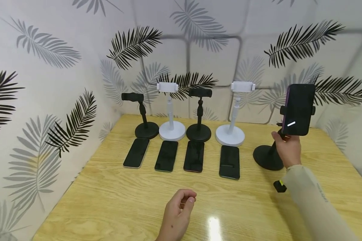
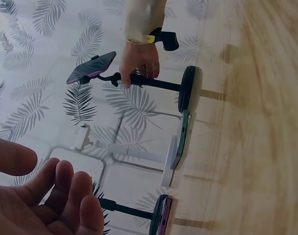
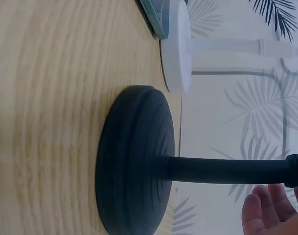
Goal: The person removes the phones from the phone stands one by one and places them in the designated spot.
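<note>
My right hand (image 1: 289,150) holds the stem of a black phone stand (image 1: 266,159) at the right of the table. In that stand's clamp a dark phone (image 1: 299,108) with a purple edge sits upright. The right wrist view shows the round base (image 3: 134,161) at the table surface and my fingertips (image 3: 268,205) beside the stem. My left hand (image 1: 178,212) hovers near the table's front, fingers loosely curled around nothing. Beyond it, the left wrist view shows the mounted phone (image 2: 92,68) tilted in its clamp.
Along the back stand a black stand (image 1: 146,130), a white stand (image 1: 172,130), another black stand (image 1: 198,133) and another white stand (image 1: 230,135). Before them lie several phones, including a leftmost phone (image 1: 136,153) and a rightmost phone (image 1: 229,160). A leaf-patterned wall (image 1: 78,83) borders the table.
</note>
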The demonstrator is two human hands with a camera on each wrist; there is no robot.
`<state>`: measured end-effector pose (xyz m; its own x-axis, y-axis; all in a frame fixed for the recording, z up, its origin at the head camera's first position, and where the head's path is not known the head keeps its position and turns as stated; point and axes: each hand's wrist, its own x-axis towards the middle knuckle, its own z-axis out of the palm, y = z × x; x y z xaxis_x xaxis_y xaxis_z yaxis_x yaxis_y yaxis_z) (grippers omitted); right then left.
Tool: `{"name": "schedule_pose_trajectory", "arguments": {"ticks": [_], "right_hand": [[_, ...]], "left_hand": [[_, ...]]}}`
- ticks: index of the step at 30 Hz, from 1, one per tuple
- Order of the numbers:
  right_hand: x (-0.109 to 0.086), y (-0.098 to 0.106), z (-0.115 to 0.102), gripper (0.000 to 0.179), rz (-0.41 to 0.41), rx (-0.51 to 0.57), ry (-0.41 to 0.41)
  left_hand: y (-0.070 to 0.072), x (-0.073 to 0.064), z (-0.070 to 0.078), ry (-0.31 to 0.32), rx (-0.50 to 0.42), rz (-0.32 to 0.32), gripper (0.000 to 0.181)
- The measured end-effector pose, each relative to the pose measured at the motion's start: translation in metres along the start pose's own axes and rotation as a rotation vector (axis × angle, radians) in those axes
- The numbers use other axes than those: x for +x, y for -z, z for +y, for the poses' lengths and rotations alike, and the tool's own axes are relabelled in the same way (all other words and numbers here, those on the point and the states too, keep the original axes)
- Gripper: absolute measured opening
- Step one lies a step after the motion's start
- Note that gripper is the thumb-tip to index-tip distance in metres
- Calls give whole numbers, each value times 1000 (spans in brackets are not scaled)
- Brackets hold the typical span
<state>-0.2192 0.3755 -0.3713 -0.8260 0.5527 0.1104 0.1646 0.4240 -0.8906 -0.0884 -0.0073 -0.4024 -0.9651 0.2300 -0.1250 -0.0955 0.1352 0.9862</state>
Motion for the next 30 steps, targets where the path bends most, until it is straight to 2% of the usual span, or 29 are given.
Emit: {"name": "schedule_pose_trajectory", "arguments": {"ticks": [5, 7, 11, 14, 22, 30], "right_hand": [[8, 4, 6, 24, 28, 71, 3], [9, 3, 7, 20, 9, 80, 15], [13, -1, 6, 29, -60, 36, 81], [15, -7, 6, 30, -93, 1, 131], [14, -12, 9, 29, -44, -2, 165], [16, -11, 13, 31, -24, -13, 185]], "left_hand": [[-2, 0, -1, 3, 8, -30, 21], [-2, 0, -1, -1, 11, -46, 22], [-3, 0, -3, -16, 12, -70, 23], [-4, 0, -5, -13, 10, -84, 24], [-6, -2, -7, -26, 4, -141, 25], [-6, -3, -2, -37, 6, -153, 26]]}}
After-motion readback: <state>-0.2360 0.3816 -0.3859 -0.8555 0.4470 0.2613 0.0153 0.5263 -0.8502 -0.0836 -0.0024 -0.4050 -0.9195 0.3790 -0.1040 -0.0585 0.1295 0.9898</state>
